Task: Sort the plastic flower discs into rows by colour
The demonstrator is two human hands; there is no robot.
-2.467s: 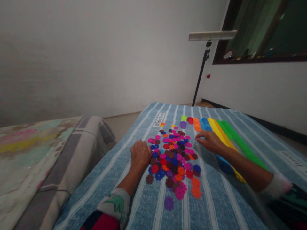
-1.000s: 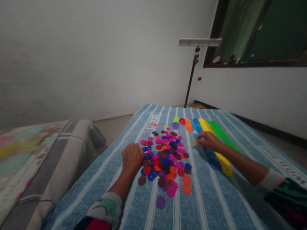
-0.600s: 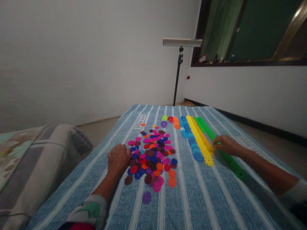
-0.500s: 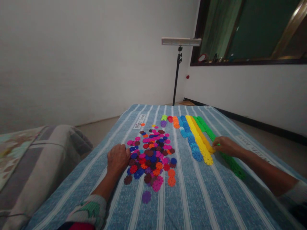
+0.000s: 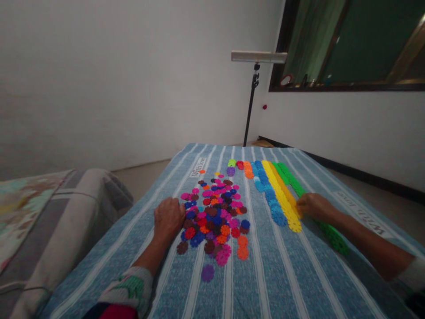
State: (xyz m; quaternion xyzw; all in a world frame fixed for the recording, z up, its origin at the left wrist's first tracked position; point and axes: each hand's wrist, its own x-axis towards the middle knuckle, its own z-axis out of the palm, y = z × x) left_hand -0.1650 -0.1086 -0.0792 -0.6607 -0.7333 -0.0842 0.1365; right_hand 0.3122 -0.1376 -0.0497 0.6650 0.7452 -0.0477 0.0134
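My left hand [image 5: 168, 217] rests on the striped cloth with fingers curled, against the left edge of a pile of flower-shaped plastic discs [image 5: 212, 217]. The palm side is hidden, so I cannot see whether anything is inside. My right hand [image 5: 312, 206] pinches a dark yellow disc [image 5: 300, 213] at the near end of the dark yellow row [image 5: 283, 187]. Left of that lie a bright yellow row [image 5: 280, 195] and a blue row [image 5: 274, 206]. A green row [image 5: 294, 182] passes beneath my right hand and continues toward me [image 5: 335, 239].
Short orange [image 5: 248, 170], red [image 5: 240, 165] and lime-and-purple [image 5: 231, 167] groups lie at the far end. A purple disc [image 5: 207, 273] sits apart, near me. Behind the cloth-covered table [image 5: 229, 294] stands a lamp on a pole [image 5: 251, 102]. A covered seat [image 5: 89, 204] is at left.
The view has shifted slightly, moving everything a little to the right. My right hand's fingertips stay at the end of the dark yellow row. My left hand stays beside the pile.
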